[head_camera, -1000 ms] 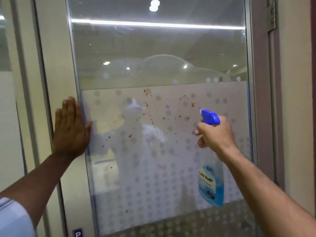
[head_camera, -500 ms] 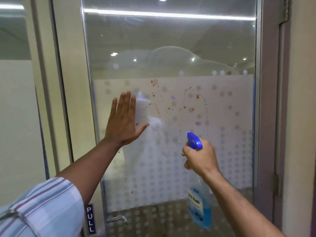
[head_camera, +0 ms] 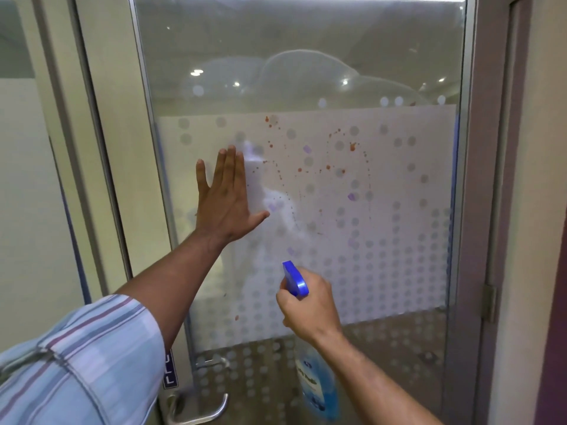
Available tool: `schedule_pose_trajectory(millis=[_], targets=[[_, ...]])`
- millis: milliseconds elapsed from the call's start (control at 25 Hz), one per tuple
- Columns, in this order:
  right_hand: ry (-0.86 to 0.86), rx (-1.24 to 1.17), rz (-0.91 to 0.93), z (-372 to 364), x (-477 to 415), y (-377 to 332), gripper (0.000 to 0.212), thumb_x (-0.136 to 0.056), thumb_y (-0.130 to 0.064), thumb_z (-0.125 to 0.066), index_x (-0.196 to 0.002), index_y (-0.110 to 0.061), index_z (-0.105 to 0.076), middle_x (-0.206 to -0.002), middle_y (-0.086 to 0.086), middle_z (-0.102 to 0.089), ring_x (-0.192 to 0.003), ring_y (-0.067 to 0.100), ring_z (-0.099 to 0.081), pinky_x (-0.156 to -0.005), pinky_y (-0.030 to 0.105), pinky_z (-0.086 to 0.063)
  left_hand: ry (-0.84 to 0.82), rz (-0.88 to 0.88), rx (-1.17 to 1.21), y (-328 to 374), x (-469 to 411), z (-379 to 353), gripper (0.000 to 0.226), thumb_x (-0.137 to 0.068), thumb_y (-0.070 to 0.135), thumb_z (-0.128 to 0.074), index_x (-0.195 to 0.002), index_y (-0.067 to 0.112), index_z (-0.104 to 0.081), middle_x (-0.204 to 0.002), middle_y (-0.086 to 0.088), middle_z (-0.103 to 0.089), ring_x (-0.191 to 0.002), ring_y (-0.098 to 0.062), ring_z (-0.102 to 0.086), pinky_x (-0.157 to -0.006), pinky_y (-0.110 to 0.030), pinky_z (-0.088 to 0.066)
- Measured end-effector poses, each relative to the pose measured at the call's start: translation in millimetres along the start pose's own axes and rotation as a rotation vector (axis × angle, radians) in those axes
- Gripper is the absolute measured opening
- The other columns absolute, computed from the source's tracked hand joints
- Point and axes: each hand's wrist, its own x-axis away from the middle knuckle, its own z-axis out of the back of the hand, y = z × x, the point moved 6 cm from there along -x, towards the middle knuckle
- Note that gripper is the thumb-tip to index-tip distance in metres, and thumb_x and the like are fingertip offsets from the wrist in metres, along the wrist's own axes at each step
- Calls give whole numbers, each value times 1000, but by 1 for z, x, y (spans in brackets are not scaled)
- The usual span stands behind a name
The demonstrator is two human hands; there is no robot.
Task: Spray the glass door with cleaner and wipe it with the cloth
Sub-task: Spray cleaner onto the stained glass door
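Left hand (head_camera: 225, 200) is spread wide open, fingers straight and thumb out, palm flat against the glass door (head_camera: 399, 72) near its left edge, about halfway up the frosted dotted band. Nothing in it that I can see. Right hand (head_camera: 308, 305) is wrapped tight around the neck of the spray bottle (head_camera: 317, 384), blue nozzle head (head_camera: 294, 279) sticking up over the knuckles and aimed at the glass, the bottle body with blue liquid hanging below the wrist toward the door's bottom edge. Reddish and purple spots (head_camera: 352, 146) are speckled across the frosted part, right of the left hand. A metal handle (head_camera: 199, 409) sits at the lower left corner of the door.
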Motion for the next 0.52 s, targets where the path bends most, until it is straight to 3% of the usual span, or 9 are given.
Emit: schedule_pose_trajectory(millis=[120,320,400,520], targets=[[-85,0,8,-26,11,-3,8,-75,-21,-59,-72,-13,-59,-69,10,-62,-62,31,-63,-58,53,-60,-29,4,-6,0,1,3,135,-84,84,-61,-169,1,3,-181,-19,-1,-169,-34,-3,-130,-68,4],[-106,29,-3,-31,26,8,15,-77,-21,-60,-67,-14,-52,-62,0,-52,-56,12,-45,-57,43,-49,-54,15,-6,1,2,6,134,-85,84,-61,-170,0,2,-181,-19,0,-169,-33,-1,-131,-67,1],[-32,42,-37,-14,22,17,19,-79,-18,-61,-64,-16,-49,-60,-4,-49,-54,11,-44,-54,40,-46,-61,20,-16,2,3,7,134,-85,83,-60,-169,-1,1,-181,-19,1,-169,-34,-1,-132,-66,1],[75,20,-113,21,6,31,11,-74,-22,-59,-67,-16,-54,-61,-1,-55,-55,20,-54,-54,47,-59,-61,27,-29,2,3,8,133,-85,85,-58,-169,-1,0,-181,-20,2,-169,-33,0,-133,-66,0]])
